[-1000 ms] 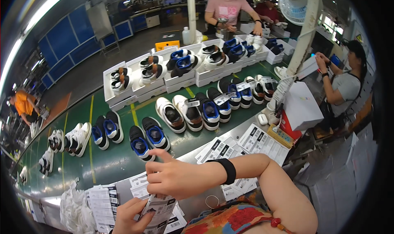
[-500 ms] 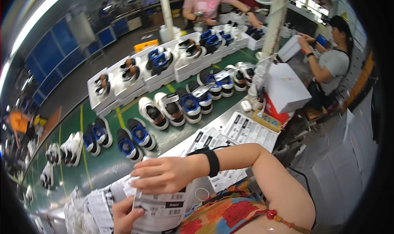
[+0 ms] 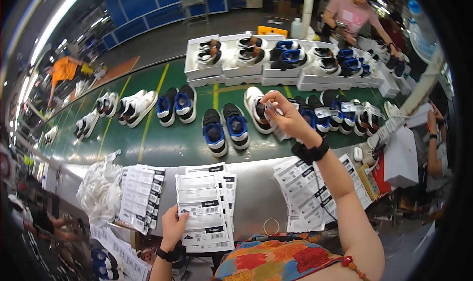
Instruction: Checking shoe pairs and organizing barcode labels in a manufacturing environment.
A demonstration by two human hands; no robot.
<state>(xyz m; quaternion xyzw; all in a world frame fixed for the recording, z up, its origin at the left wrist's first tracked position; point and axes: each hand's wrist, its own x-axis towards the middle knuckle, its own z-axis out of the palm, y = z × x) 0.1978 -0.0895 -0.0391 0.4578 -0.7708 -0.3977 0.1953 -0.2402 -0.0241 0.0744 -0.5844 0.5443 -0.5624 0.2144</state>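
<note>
My left hand grips the edge of a stack of printed label sheets, its thumb resting on top, just above the metal table edge. My right hand is raised over the green conveyor belt, pinching a small pale label that is partly blurred. Right beside those fingers stands a white shoe with a dark lining; my hand hides its mate. To its left is a pair of black shoes with blue linings. Pairs to the right carry white slips across them.
Open white shoeboxes holding shoes line the belt's far side. On the metal table lie more label sheets, crumpled white paper and another sheet pile. A white post rises at right. Co-workers, one in a pink shirt, stand beyond.
My right hand has moved from the sheets out over the shoes, carrying a small label. My left hand still holds the sheets. The view has swung, shifting belt and shoes across the picture.
</note>
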